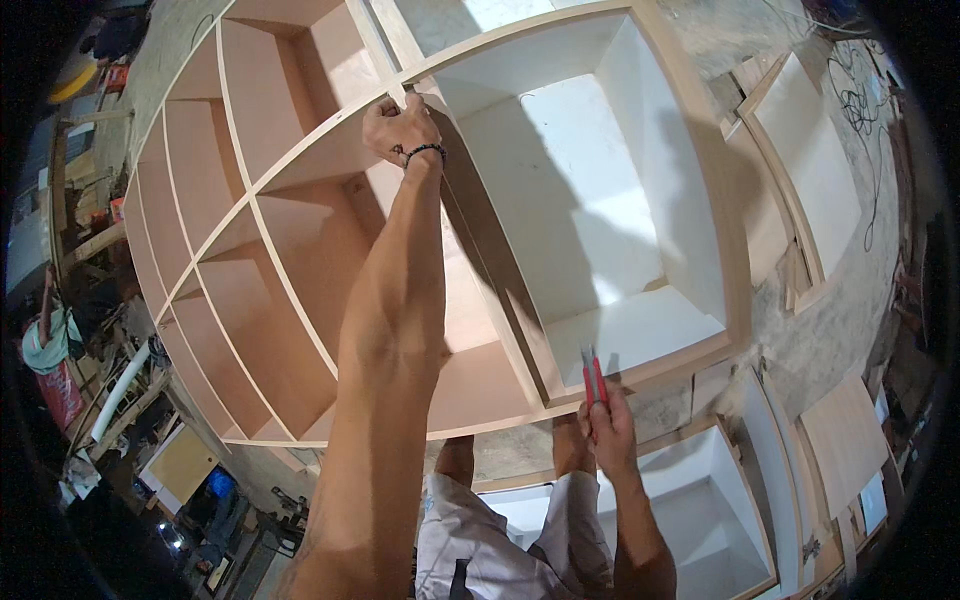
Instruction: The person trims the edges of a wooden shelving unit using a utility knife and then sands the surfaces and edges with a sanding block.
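A large wooden cabinet frame (400,435) lies before me, with reddish-brown compartments on the left and a white-lined box (590,180) on the right. My left hand (402,130) reaches far across it, fingers closed at the joint where the pale edge strips (320,133) meet. A small pale sliver shows at the fingertips; whether it is loose or part of the frame is unclear. Low on the right, my right hand (612,428) grips red-handled pliers (595,378). Their metal jaws point away from me, over the near end of the white-lined box.
Another white-lined box (690,500) stands near my legs at the lower right. Wooden panels (800,170) lie on the floor at the far right, near a tangled dark cable (855,105). Scrap wood, a white pipe (120,390) and other clutter crowd the left side.
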Demonstrator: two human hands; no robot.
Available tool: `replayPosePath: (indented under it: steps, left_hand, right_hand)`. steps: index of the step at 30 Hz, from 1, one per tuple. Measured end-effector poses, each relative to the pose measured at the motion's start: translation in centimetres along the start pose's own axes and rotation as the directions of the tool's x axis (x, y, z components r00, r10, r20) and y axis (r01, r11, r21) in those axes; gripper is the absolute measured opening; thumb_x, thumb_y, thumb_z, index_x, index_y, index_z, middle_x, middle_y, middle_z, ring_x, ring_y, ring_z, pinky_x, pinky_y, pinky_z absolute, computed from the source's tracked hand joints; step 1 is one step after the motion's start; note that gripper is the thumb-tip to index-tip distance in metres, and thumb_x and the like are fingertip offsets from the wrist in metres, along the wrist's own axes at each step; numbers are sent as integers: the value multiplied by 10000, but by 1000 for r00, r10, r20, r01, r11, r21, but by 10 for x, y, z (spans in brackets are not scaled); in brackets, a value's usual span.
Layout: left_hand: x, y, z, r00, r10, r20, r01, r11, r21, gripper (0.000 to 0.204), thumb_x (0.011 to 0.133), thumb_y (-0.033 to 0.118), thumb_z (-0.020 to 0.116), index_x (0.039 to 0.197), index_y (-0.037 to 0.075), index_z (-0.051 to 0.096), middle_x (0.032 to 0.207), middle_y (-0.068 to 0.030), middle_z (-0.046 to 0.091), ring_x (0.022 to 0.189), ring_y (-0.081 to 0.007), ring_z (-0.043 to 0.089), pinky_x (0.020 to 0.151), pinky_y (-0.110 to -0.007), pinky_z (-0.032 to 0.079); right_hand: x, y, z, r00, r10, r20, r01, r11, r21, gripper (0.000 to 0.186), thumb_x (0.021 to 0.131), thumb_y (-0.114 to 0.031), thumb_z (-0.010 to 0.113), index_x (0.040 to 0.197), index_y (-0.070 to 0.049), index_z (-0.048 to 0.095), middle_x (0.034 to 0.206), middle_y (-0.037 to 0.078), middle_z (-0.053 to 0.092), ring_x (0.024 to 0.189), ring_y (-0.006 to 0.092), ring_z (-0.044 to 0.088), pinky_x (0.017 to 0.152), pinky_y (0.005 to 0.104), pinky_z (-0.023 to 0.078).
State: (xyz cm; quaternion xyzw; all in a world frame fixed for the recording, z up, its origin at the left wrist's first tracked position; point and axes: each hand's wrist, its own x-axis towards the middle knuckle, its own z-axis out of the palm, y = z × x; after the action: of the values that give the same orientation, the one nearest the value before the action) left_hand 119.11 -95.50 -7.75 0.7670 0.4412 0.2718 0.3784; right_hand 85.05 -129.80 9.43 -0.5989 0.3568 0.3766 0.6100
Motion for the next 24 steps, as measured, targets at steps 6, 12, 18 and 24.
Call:
replayPosePath:
  steps: [6,12,18,24]
  left_hand:
    - [-4,2,-7,1000,18,-6,-18,1000,21,273,673,177,796,709,-60,666,652,-133,668,600,-224,618,641,-392,536]
    - [-1,-7,0,992,26,-122,-35,997,-74,266,671,166,800,731,-54,664,697,-127,674,621,-226,623,641,-391,538]
    - [-3,3,-5,996,27,-90,-28,1000,-3,269,671,171,817,775,-46,697,754,-150,706,674,-277,676,693,-413,551]
    - [-2,-6,-11,994,-102,-39,89,961,-263,303,796,216,831,870,-64,743,790,-137,724,706,-238,685,691,-385,554]
  right_hand:
    - [119,-100,38,936,-324,136,337,937,-89,270,1087,-222,476,1245,-25,573,756,-32,508,615,43,441,512,223,355]
    - [233,-192,122,782,-549,296,595,798,-93,275,1067,-250,515,1127,-8,630,707,-22,520,581,64,453,510,267,375]
    - [292,-227,184,700,-618,358,678,733,-58,388,1052,-326,574,1312,-41,613,786,1,619,540,42,434,453,227,331]
    - [316,-225,190,699,-615,365,685,722,-95,388,1021,-309,621,1291,-37,679,791,18,665,550,60,484,485,247,389]
